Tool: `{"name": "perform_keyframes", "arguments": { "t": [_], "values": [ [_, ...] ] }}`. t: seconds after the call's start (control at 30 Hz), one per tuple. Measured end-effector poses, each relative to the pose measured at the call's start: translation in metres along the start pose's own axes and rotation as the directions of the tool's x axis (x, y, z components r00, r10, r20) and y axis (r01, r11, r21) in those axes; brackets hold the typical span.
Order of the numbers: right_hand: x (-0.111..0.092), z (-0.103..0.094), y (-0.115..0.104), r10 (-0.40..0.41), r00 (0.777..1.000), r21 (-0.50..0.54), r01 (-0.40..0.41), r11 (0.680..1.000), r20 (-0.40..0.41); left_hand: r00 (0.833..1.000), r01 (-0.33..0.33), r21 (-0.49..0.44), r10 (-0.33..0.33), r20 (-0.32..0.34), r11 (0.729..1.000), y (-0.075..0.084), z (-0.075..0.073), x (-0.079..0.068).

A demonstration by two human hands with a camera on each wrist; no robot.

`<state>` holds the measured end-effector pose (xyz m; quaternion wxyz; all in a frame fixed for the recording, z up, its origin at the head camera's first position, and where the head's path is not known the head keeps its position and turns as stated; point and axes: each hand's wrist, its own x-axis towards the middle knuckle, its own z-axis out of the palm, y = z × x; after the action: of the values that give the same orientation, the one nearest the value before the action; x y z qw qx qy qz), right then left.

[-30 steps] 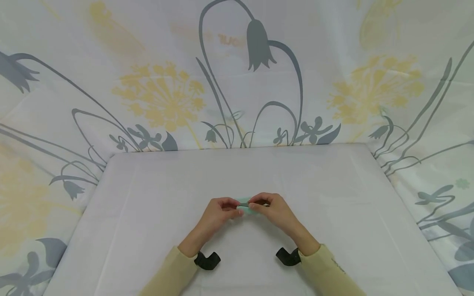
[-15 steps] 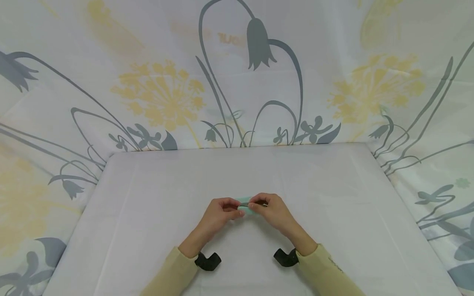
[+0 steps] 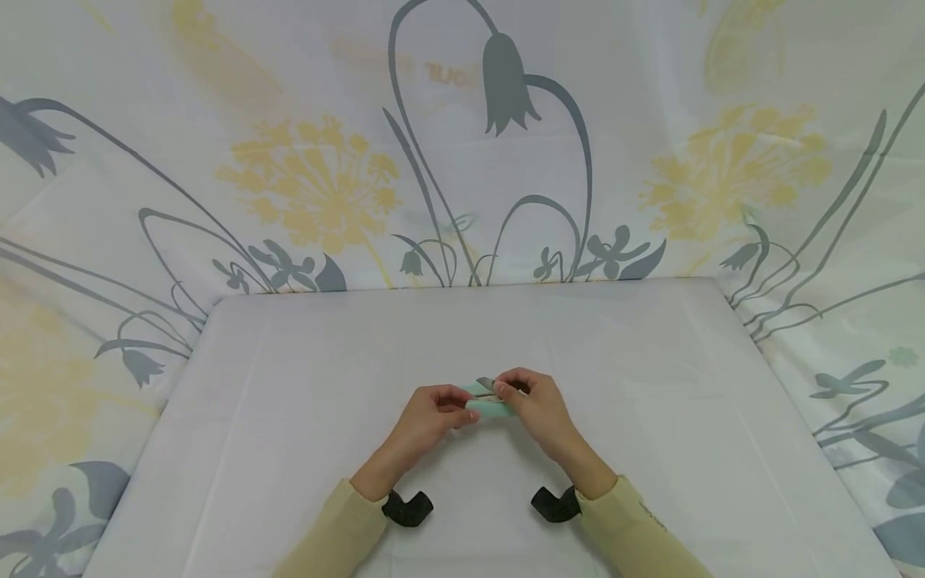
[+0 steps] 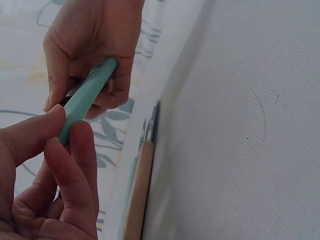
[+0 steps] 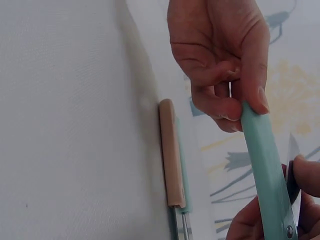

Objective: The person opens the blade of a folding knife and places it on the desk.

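Note:
Both hands hold a folding knife with a mint-green handle (image 3: pixel 491 409) above the table, near its middle. My left hand (image 3: pixel 426 413) pinches the handle's left end between thumb and fingers. At the other end, my right hand (image 3: pixel 540 405) pinches the grey blade (image 3: pixel 486 383), which stands out at an angle from the handle. In the right wrist view, a rivet (image 5: pixel 289 231) joins blade and handle, and the blade's tip points up past the thumb. From the left wrist, the handle (image 4: pixel 85 102) hides most of the blade.
Behind the hands on the white table (image 3: pixel 347 345) lie a tan-handled tool (image 5: pixel 171 150) and a mint-handled one (image 5: pixel 183 165) side by side, with metal ends (image 4: pixel 154 120). A flower-printed cloth (image 3: pixel 311 185) surrounds the table's back and sides.
The blade has swung up and out from the handle. My right hand has risen slightly with it, away from the handle's edge. My left hand has stayed nearly still.

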<state>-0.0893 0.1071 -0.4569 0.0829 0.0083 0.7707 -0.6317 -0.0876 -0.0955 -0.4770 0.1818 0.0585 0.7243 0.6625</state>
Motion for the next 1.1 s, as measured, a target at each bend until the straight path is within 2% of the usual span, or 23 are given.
{"name": "perform_keyframes", "arguments": {
  "t": [0.17,0.37,0.67,0.77,0.93,1.1],
  "values": [
    [0.002,-0.002,-0.001,0.040,0.996,0.105,-0.032,0.994,-0.076,1.000,0.024,0.007,-0.024,-0.001,1.000,-0.001,0.003,0.000],
    [0.005,-0.004,-0.002,0.055,0.992,0.271,-0.021,0.962,-0.117,0.999,0.041,0.001,-0.041,0.006,0.999,-0.005,0.006,0.001],
    [0.005,-0.002,0.000,0.049,0.995,0.319,-0.018,0.948,-0.090,1.000,0.002,0.038,-0.001,-0.016,0.999,0.000,0.006,0.001],
    [0.005,-0.003,-0.002,0.037,0.997,0.287,-0.015,0.958,-0.072,0.999,-0.019,0.054,0.021,-0.035,0.998,0.002,0.005,0.002],
    [0.009,-0.011,-0.006,-0.008,0.999,0.137,0.015,0.990,-0.046,0.998,-0.022,0.085,0.026,-0.050,0.996,0.007,0.000,0.002],
    [0.015,-0.024,-0.010,-0.082,0.995,-0.007,0.083,0.997,0.049,1.000,-0.008,0.098,0.010,-0.029,0.995,0.008,-0.004,0.003]
  ]
}}
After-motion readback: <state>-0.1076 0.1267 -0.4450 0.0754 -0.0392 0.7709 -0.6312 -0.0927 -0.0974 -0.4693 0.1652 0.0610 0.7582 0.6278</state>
